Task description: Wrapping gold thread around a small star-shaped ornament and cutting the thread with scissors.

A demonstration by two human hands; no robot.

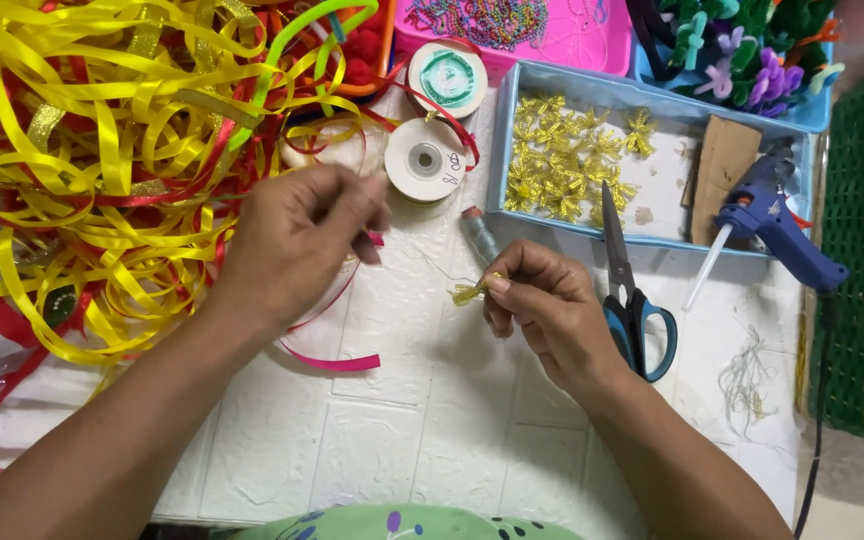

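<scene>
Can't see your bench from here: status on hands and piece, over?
Right hand pinching small gold bow. Left hand raised, fingers pinched, contents not visible. Scissors beside right hand, red ribbon under left.

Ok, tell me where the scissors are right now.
In the head view the scissors lie on the white table just right of the right hand, blades pointing up onto the light-blue tray, with the blue glue gun further right.

Open white tabletop (412,420) lies below both hands; passage is blocked at left by the tangled yellow ribbon pile (92,170), above by two ribbon spools (424,158), and at right by blue-handled scissors (632,300) and the shallow blue tray (652,235).
</scene>
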